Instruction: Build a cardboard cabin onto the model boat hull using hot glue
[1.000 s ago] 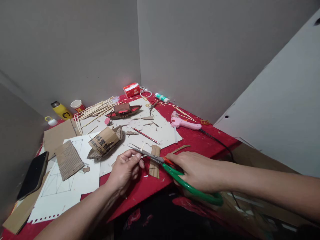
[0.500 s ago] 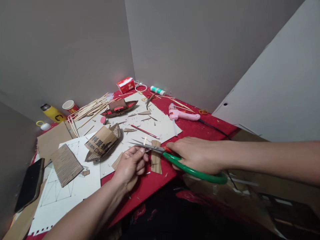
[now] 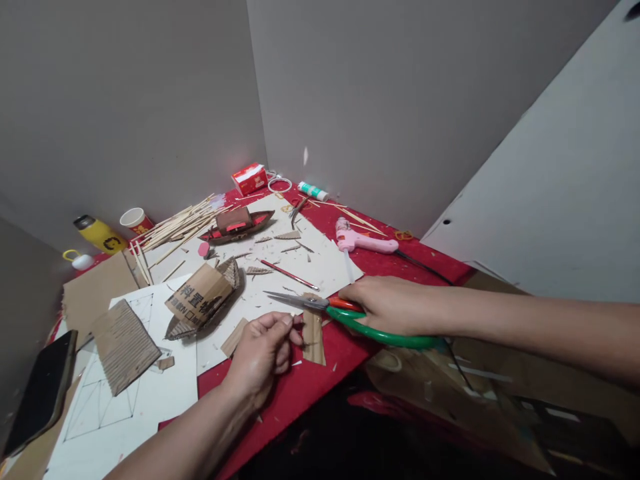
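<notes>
My left hand (image 3: 263, 350) pinches a small pale stick (image 3: 293, 315), its short end just showing above thumb and finger. My right hand (image 3: 395, 303) grips a pair of scissors (image 3: 305, 301) with green and orange handles. Their blades are together, pointing left just above my left fingertips. Beneath the blades lies a strip of cardboard (image 3: 313, 337). To the left of my hands sits a cardboard boat (image 3: 203, 297) with printed lettering. Farther back is a dark brown model boat (image 3: 237, 225) with red parts. A small pale blurred piece (image 3: 305, 156) shows against the wall.
On the red tablecloth (image 3: 295, 393) are a pink glue gun (image 3: 367, 239), a pile of thin wooden sticks (image 3: 183, 223), a paper cup (image 3: 136, 220), a yellow bottle (image 3: 100, 233) and a phone (image 3: 43, 383). Corrugated cardboard (image 3: 127, 347) lies over a drawing sheet (image 3: 170, 393). Walls rise behind.
The scissor blades have closed, and the stick's end above my left fingers has become shorter. A pale piece now appears higher up, against the wall. The scissors have risen slightly off my left fingers.
</notes>
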A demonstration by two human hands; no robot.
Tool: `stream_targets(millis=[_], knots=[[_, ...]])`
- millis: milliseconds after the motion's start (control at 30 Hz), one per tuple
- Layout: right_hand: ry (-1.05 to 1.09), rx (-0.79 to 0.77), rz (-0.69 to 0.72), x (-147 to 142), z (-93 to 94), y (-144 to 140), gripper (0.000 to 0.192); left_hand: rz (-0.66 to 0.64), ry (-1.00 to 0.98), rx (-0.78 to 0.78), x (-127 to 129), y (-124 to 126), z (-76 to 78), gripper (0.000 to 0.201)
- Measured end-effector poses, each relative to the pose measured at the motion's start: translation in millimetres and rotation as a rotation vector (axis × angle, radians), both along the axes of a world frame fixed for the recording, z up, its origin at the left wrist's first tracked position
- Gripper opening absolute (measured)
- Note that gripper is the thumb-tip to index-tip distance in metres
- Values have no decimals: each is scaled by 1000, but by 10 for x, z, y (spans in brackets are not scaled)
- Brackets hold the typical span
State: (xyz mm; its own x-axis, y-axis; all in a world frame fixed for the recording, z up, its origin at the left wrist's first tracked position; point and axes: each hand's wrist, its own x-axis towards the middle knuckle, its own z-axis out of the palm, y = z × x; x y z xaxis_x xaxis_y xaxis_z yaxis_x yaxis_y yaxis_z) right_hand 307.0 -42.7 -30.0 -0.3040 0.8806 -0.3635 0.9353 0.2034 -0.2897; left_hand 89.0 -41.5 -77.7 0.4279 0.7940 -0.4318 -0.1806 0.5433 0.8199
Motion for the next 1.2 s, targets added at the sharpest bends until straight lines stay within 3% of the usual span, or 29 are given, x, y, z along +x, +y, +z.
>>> stream_targets(millis=[200,333,633,733,833,900,1000,1067,1200], knots=[[-61,176,-125,253,-51,79,30,60,62,54,-7,52,-13,38],[-161,288,-168,441,-55,193,41,64,117,128,-27,59,-36,38],[-152,311,29,253,-138,283,29,34,214,163,-123,34,117,39],[-125,282,78,255,-132,262,24,-24,287,137,-290,-40,191,39],[-62,326,162,310,18,358,23,-97,393,140,-581,-117,231,42],[-63,422,149,312,151,568,23,-130,509,219,-817,-154,238,42],[-145,511,86,233,257,1113,26,-142,717,361,-1176,-176,220,37],[-183,527,78,162,218,1543,27,-82,853,463,-1393,-181,200,36],[-264,477,148,87,-37,2212,24,65,1114,669,-1721,-233,198,31]])
